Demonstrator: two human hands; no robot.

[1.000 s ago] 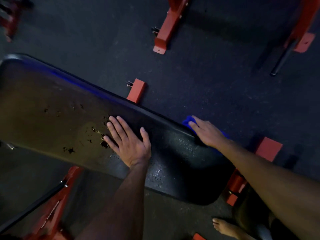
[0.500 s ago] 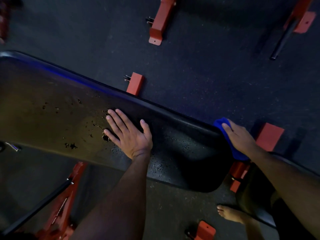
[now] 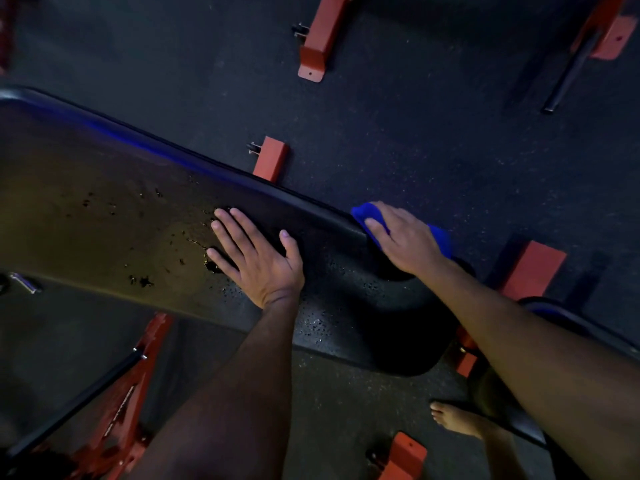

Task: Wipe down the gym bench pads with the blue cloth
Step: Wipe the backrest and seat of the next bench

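The fingers [image 3: 228, 233] of the left hand [image 3: 258, 258] lie straight and spread, flat on the long black padded gym bench pad [image 3: 104, 216], with the thumb held out to the side. Just beyond and beside those fingertips the pad's worn brownish surface carries dark specks and small wet patches, and fine droplets glisten on the darker stretch near the wrist. The fingers [image 3: 375, 227] of the right hand [image 3: 403, 239] are straight and close together, pressing the folded blue cloth [image 3: 363, 213] against the far edge of the same pad, near its rounded end. The cloth shows ahead of those fingertips and again past the knuckles on the far side of the hand; the part beneath the palm is hidden.

Beyond the left fingertips, past the pad's far edge, a short red metal frame foot [image 3: 270, 159] sits on the dark speckled rubber floor [image 3: 433, 133]. A second black pad [image 3: 568, 317] lies under the right forearm, partly covered by it. Below the left forearm a red steel frame leg [image 3: 128, 410] slants across the floor. A bare foot [image 3: 457, 419] stands on the floor below the right forearm.
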